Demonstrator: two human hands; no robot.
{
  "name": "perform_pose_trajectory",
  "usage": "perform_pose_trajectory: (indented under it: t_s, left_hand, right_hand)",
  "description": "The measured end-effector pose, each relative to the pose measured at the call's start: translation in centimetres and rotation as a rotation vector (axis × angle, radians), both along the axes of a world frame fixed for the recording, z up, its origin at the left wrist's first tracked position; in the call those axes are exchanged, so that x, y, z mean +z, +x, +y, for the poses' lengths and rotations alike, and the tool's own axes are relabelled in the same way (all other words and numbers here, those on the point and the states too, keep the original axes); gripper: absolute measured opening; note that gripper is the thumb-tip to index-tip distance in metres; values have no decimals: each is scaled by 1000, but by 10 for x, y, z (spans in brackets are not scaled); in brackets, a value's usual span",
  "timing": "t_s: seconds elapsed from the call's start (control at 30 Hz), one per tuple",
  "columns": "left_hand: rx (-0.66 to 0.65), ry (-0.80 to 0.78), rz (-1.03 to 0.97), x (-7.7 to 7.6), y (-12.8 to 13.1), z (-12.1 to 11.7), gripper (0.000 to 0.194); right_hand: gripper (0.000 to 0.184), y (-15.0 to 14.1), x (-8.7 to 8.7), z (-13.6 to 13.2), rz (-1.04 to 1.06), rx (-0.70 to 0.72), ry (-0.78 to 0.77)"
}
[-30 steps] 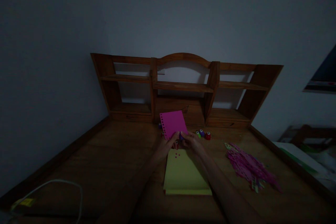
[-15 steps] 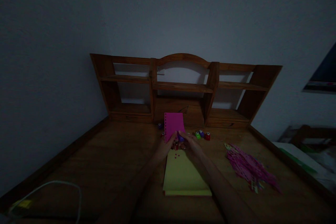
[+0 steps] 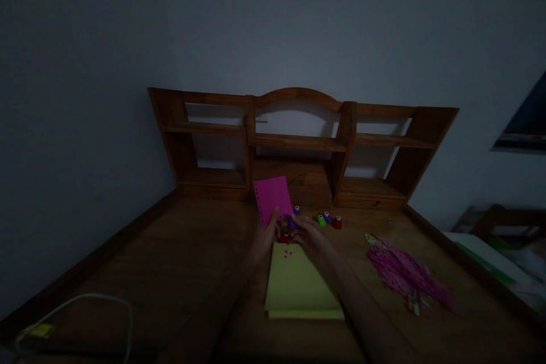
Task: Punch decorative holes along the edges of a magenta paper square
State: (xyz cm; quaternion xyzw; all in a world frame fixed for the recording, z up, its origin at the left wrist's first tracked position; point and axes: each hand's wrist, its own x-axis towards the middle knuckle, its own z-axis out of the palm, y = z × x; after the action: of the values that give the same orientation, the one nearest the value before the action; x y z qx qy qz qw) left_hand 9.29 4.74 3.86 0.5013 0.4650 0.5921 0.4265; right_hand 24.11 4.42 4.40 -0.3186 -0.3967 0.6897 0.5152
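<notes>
My left hand point(image 3: 265, 237) pinches the lower edge of a pink paper sheet point(image 3: 273, 198) and holds it upright above the desk. A row of punched holes runs along the sheet's left edge. My right hand point(image 3: 310, 231) is closed on a small purple paper punch point(image 3: 292, 223) pressed against the sheet's lower right corner. Below both hands lies a yellow paper pad point(image 3: 298, 284) with a few tiny pink punched dots point(image 3: 288, 252) on its far end.
More small punches, purple point(image 3: 297, 210), green point(image 3: 321, 219), purple point(image 3: 328, 216) and red point(image 3: 338, 220), sit behind the hands. A heap of pink punched paper strips point(image 3: 405, 273) lies at right. A wooden shelf unit point(image 3: 298, 142) stands at the desk's back. A white cable point(image 3: 81, 310) loops at lower left.
The pink sheet has turned and shifted left in my left hand, with the punch now at its lower right corner. Both hands stay in nearly the same place.
</notes>
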Motion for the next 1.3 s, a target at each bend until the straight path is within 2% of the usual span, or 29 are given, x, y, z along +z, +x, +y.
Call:
perform_pose_trajectory:
  t_s: [0.23,0.4,0.57,0.83,1.0,1.3]
  left_hand:
    - [35,-3,-55,7,-3,3,61]
    - [12,21,-57,4,-6,8,63]
    - [-4,4,-86,4,-5,9,62]
    - [-37,6,-110,-1,-6,9,59]
    - [-32,-13,-121,0,-5,9,59]
    - [-35,-37,-172,0,-4,10,61]
  right_hand:
    - [28,2,1,0,34,-17,-95]
    - [25,4,-2,3,72,-50,-110]
    - [29,6,-4,7,89,-68,-150]
    - [34,13,-5,10,148,32,-151]
    - [27,15,-12,17,219,33,-175]
    - [22,17,-14,20,310,142,-185]
